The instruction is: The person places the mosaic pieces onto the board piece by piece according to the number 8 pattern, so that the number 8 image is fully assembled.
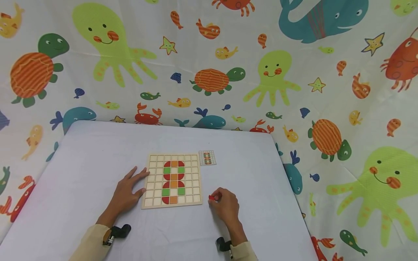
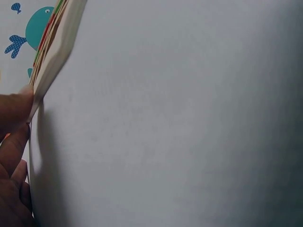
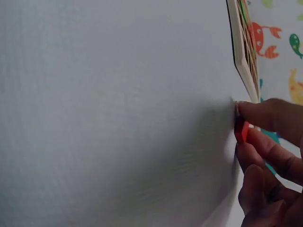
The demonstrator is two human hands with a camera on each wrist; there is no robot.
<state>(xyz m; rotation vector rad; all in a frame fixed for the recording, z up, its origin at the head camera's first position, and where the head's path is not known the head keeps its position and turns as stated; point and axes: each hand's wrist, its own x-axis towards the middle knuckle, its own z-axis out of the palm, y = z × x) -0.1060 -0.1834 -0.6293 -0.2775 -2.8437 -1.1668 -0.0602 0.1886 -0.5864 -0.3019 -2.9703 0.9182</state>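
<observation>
A square wooden grid board (image 1: 151,181) lies on the white table, with red, orange and green tiles forming a figure like an 8 in its middle columns. Bare wood shows in the cell right of the bottom orange tile (image 1: 173,199). My left hand (image 1: 125,194) touches the board's left edge with thumb and fingers spread. Off the board's lower right corner, my right hand (image 1: 226,204) pinches a small red tile (image 3: 242,131) between thumb and fingers, close to the tabletop. The fingers partly hide that tile's shape.
A small pattern card (image 1: 207,158) with a similar coloured figure lies beside the board's upper right corner. White cloth covers the table (image 1: 261,174). Behind and beside it hangs a curtain (image 1: 130,94) printed with sea animals. Each wrist wears a black camera (image 1: 121,231).
</observation>
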